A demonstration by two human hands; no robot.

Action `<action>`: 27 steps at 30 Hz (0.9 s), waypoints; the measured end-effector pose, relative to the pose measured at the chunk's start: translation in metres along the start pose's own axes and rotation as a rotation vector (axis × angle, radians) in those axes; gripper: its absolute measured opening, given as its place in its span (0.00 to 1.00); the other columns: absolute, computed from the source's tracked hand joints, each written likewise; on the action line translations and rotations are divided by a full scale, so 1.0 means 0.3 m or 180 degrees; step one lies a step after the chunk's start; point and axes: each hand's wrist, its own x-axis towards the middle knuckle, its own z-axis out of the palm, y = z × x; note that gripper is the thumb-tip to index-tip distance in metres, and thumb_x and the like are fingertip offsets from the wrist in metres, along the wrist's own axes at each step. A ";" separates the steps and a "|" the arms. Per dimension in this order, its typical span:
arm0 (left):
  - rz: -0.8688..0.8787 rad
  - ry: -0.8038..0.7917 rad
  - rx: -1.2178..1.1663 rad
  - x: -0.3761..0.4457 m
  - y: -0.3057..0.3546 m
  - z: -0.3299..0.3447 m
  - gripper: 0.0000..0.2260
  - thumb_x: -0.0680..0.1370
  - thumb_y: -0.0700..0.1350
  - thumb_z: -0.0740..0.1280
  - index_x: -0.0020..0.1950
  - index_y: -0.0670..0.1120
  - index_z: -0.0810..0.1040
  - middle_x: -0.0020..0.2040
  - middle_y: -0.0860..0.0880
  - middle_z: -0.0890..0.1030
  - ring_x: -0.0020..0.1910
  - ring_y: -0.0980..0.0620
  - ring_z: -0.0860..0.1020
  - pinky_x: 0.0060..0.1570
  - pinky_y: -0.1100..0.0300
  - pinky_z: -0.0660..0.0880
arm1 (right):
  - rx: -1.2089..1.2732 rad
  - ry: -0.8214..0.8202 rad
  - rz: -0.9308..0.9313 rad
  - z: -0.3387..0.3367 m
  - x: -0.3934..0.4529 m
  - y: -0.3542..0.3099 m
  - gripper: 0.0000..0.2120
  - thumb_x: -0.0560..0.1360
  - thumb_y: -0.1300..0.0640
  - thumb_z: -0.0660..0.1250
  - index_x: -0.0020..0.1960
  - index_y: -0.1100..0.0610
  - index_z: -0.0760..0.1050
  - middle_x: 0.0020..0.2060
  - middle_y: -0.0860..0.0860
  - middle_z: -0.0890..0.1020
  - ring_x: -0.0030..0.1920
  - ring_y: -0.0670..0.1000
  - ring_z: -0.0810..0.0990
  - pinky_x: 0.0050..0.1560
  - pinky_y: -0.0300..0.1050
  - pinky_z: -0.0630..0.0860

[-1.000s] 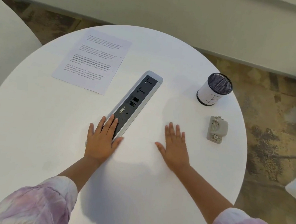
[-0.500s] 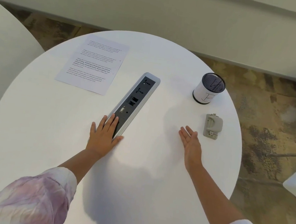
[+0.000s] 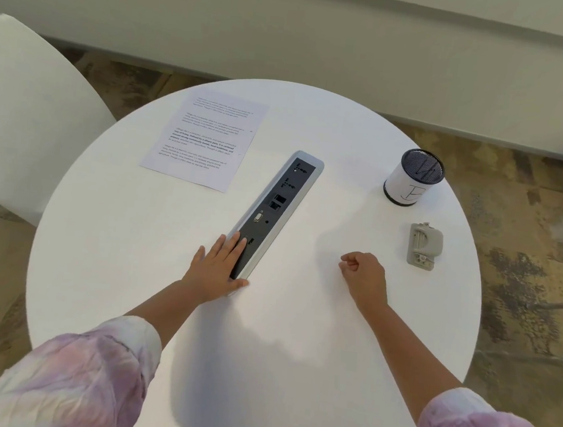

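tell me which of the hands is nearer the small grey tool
Right. The right hand sits curled beside the grey tool, not touching it; the left hand rests flat on the socket panel, farther off.

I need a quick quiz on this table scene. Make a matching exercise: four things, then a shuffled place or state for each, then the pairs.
1. left hand
2. right hand
3. white printed paper sheet
4. small grey plastic hole punch

A. fingers curled, holding nothing
B. by the round white table's right edge, near the black mesh cup
C. flat on the near end of the long grey-and-black socket strip
D. far left of the table

Pairs: 1-C, 2-A, 3-D, 4-B
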 end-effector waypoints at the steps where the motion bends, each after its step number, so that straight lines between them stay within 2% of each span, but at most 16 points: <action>1: 0.0013 -0.0051 0.0002 0.005 -0.001 0.001 0.36 0.77 0.63 0.53 0.75 0.51 0.36 0.76 0.53 0.35 0.76 0.49 0.39 0.73 0.42 0.47 | -0.0084 -0.0008 -0.0005 0.002 0.001 -0.009 0.09 0.75 0.59 0.66 0.53 0.59 0.79 0.51 0.54 0.79 0.45 0.47 0.77 0.48 0.37 0.68; 5: -0.0008 -0.0160 -0.0018 0.020 -0.003 0.007 0.37 0.77 0.64 0.53 0.75 0.51 0.35 0.76 0.53 0.34 0.76 0.49 0.38 0.72 0.42 0.46 | -0.0454 0.0042 -0.0048 0.009 0.002 -0.038 0.09 0.75 0.58 0.65 0.53 0.60 0.78 0.51 0.55 0.78 0.51 0.54 0.79 0.49 0.42 0.70; 17: 0.0001 -0.0216 -0.0147 0.021 -0.008 0.017 0.36 0.77 0.63 0.53 0.74 0.52 0.34 0.76 0.54 0.32 0.75 0.49 0.35 0.72 0.41 0.43 | -0.1063 0.0175 -0.0103 0.015 -0.002 -0.081 0.09 0.77 0.58 0.62 0.47 0.62 0.79 0.48 0.56 0.79 0.46 0.55 0.78 0.45 0.45 0.71; 27: 0.0012 -0.0219 -0.0143 0.021 -0.008 0.017 0.37 0.77 0.64 0.52 0.74 0.51 0.33 0.75 0.53 0.32 0.75 0.48 0.35 0.72 0.40 0.43 | -0.1429 -0.0206 0.0090 0.007 0.031 -0.126 0.10 0.78 0.62 0.59 0.51 0.65 0.77 0.51 0.59 0.77 0.50 0.58 0.78 0.45 0.46 0.72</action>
